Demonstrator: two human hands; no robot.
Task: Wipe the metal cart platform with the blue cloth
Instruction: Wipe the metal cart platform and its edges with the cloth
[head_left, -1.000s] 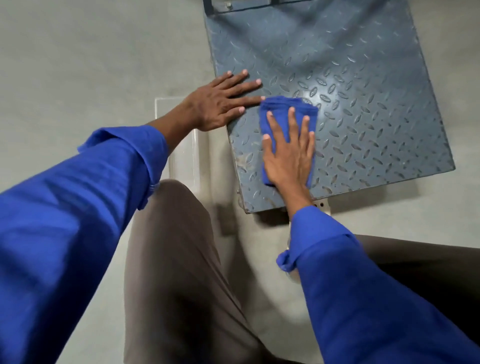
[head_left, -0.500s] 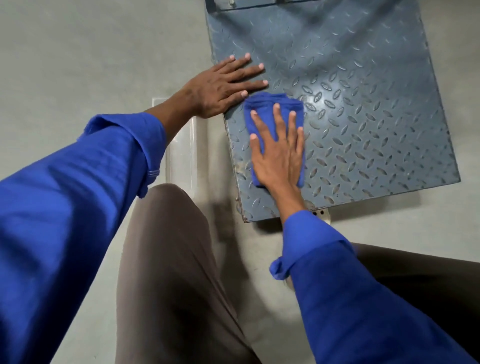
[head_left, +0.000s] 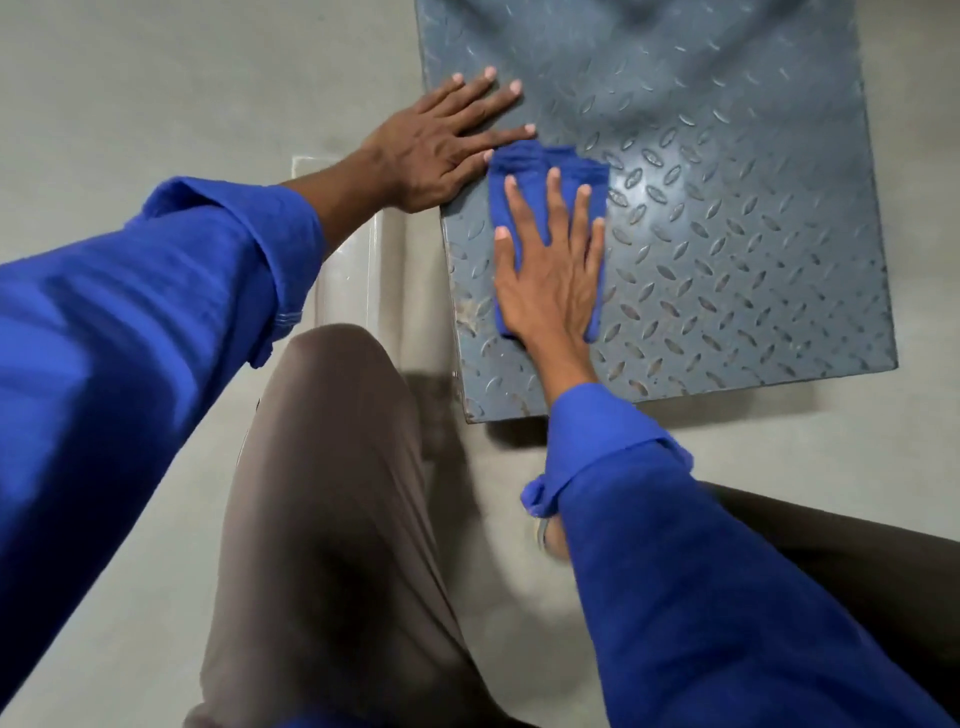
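Centrally in the frame, the right hand (head_left: 550, 280) presses the blue cloth (head_left: 548, 166) flat, fingers spread, onto the metal cart platform (head_left: 727, 208); the left hand (head_left: 441, 145), fingers splayed, braces its left edge.

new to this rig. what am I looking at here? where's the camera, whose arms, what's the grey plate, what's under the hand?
There is no machine here: a person wears one wide-angle camera on the head, looking forward and down, so the two arms in blue sleeves are the wearer's own, with their knees below.

The grey slab is the metal cart platform, a steel plate with a raised tread pattern, sitting on a pale floor. Rust spots show near its close left corner.

The right hand lies flat, fingers spread, pressing a folded blue cloth onto the plate near its left side. Nothing is gripped; the cloth is pinned under the palm for wiping.

The left hand rests flat on the platform's left edge, probably steadying it.

A clear plastic box stands on the floor left of the platform.
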